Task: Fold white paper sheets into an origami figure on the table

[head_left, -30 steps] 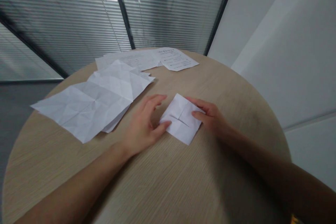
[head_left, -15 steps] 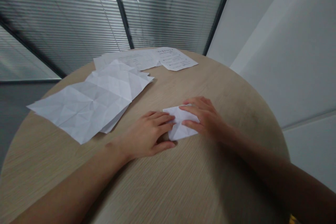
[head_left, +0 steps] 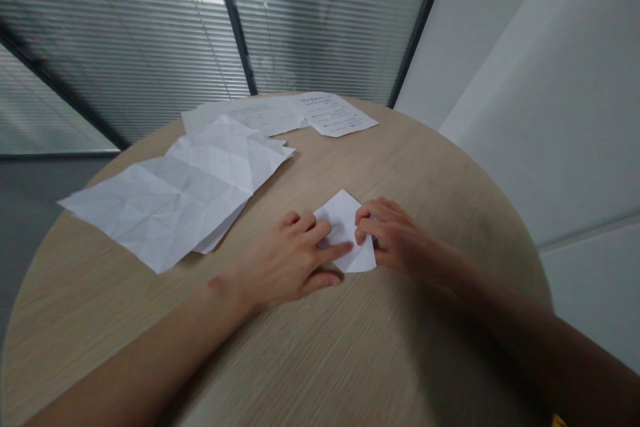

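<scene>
Since the earlier frame the small folded paper (head_left: 345, 233) has changed shape, from a flattened oblong to a pointed, roughly kite-like form, and both hands have curled in closer around it. It lies near the middle of the round wood-grain table (head_left: 400, 347), toward the lower centre of the view. The left hand (head_left: 285, 260) rests on the paper's left part, fingers spread and lightly bent, pressing down rather than pinching. The right hand (head_left: 400, 237) sits at the paper's right edge, its fingers (head_left: 367, 223) curled and gripping that edge. At the upper left, a large creased sheet (head_left: 170, 203) lies on the table, with printed pages (head_left: 333, 113) beyond it, near the far rim, before slatted window blinds (head_left: 125, 47).
</scene>
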Demonstrator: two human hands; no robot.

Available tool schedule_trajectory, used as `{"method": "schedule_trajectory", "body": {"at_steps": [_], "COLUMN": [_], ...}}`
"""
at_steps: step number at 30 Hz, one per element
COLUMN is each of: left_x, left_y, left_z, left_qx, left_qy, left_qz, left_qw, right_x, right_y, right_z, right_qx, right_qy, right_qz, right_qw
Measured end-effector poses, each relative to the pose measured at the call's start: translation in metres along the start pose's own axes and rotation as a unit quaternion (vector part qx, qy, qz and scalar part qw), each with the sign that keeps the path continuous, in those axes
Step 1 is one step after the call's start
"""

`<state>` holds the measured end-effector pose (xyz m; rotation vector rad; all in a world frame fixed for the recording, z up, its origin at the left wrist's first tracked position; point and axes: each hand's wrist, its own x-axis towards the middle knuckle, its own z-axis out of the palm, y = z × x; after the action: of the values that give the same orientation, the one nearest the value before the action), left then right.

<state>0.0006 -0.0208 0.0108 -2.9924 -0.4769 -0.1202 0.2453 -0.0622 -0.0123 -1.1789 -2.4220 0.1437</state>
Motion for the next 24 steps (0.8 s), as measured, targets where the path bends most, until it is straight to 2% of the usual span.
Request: {"method": "schedule_trajectory", "body": {"at_steps": [4,8,13,17,20,24], "left_x": [-0.001,-0.002,-0.004,-0.005,-0.004,-0.003], "left_y": [0.002,0.005,0.002,-0.003,-0.005,-0.005], "left_z": [0.0,0.005,0.01,0.01,0.011,0.015], "left_qx": [0.011,-0.031,-0.108,-0.115,-0.105,-0.101], "left_qy": [0.004,0.033,0.06,0.089,0.069,0.068], "left_qz": [0.015,0.028,0.021,0.015,0.032,0.017], "left_qw": [1.0,0.999,0.992,0.989,0.992,0.992], "right_x": [0.001,0.002,0.005,0.008,0.006,-0.001], "right_y": [-0.002,-0.005,-0.009,-0.011,-0.007,0.005], "right_z": [-0.008,-0.011,0.007,0.016,0.012,0.006], "right_qx": [0.032,0.062,0.0,-0.034,-0.048,0.017], "right_qy": [-0.021,-0.028,0.034,0.031,0.012,-0.029], "right_qz": [0.002,0.01,0.086,0.114,0.098,0.033], "right_qw": [0.999,0.998,0.996,0.992,0.994,0.999]}}
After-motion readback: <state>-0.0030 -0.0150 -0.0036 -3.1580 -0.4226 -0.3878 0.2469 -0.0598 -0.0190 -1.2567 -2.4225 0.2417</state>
